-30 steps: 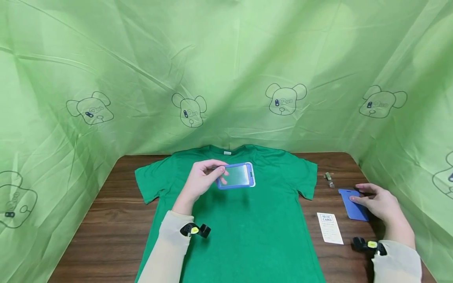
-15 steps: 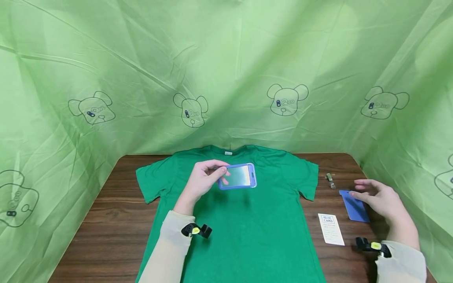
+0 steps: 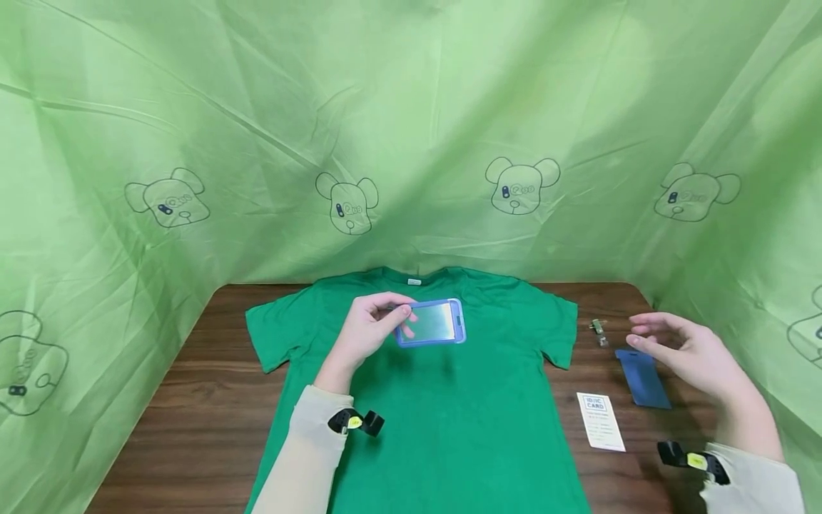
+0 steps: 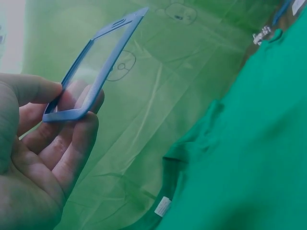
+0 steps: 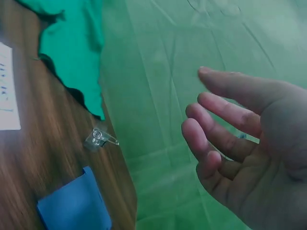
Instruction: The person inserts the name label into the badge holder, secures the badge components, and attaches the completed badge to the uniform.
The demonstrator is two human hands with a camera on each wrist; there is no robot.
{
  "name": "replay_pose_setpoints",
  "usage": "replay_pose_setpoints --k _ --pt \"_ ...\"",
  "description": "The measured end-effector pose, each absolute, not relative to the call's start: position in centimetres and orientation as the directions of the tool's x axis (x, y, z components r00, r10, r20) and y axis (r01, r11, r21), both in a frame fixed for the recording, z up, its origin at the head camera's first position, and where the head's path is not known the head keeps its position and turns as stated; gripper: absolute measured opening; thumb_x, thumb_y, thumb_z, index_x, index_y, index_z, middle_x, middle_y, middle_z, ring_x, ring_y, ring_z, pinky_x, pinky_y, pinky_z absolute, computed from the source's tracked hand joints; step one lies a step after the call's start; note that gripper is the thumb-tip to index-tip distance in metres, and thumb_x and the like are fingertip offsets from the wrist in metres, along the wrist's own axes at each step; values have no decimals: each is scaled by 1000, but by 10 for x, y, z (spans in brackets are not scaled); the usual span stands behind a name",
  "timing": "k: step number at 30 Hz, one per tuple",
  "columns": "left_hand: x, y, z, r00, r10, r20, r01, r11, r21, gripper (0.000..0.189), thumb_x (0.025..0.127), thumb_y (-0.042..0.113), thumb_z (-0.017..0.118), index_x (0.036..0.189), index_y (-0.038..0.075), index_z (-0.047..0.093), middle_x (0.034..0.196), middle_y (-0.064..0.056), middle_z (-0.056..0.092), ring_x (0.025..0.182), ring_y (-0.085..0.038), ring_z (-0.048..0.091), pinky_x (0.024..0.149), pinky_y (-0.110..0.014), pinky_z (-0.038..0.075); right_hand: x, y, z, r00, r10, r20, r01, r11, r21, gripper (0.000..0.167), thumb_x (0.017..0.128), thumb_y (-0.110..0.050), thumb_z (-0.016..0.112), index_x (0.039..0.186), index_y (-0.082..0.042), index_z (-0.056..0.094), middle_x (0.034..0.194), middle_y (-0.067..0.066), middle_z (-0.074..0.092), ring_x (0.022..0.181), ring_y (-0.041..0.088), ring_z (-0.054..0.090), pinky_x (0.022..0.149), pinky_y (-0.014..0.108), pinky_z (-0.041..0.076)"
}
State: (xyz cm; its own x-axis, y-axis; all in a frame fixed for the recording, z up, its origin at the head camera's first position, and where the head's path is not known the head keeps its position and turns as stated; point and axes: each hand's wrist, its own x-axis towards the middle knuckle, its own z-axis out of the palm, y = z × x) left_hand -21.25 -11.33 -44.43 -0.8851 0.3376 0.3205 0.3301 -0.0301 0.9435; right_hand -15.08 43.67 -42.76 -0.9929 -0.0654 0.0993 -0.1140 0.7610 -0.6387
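My left hand (image 3: pixel 367 330) pinches a blue badge holder frame (image 3: pixel 458 321) with a clear window by its left end, above the green T-shirt (image 3: pixel 462 414). In the left wrist view the thumb and fingers grip one end of the badge holder frame (image 4: pixel 106 72), its slotted end pointing up and away. My right hand (image 3: pixel 690 353) hovers over the table's right side with relaxed, bent fingers and holds nothing. Below it a flat blue panel (image 3: pixel 644 378) with a slot lies on the wood. In the right wrist view the blue panel (image 5: pixel 76 203) sits apart from the fingers.
A white ID card (image 3: pixel 600 421) lies on the brown wooden table (image 3: pixel 193 407) between shirt and panel. A small metal clip (image 3: pixel 599 332) with a clear strap lies above the panel. Green fabric (image 3: pixel 411 143) with bear drawings walls the back and sides.
My right hand has let go of the blue panel and lifted away up and to the right, leaving the panel on the table. My left hand holds the frame nearly still.
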Motion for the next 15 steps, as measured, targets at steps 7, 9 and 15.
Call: replay_pose_setpoints --k 7,9,15 --pt "-214 -111 -443 -881 343 327 337 -30 941 17 109 10 69 120 1 79 99 -18 80 73 -27 79 70 -33 63 -135 423 -422 -972 -207 112 -228 703 -673 36 104 -14 77 138 -9 67 116 -3 77 100 2 69 74 20 54" --pt "-214 -111 -443 -882 341 325 336 -30 942 17 109 10 69 119 0 79 99 -19 80 73 -27 79 70 -33 63 -129 419 -427 -963 -231 139 -263 695 -669 42 100 -12 82 140 -11 67 118 -7 76 98 4 69 71 22 54" --pt "-212 -112 -444 -885 335 323 330 -36 943 16 109 8 69 118 -1 79 99 -19 80 72 -25 79 68 -32 63 -110 409 -452 -938 -282 200 -345 733 -586 73 85 -16 97 150 -19 64 139 -15 66 102 2 59 77 24 50"
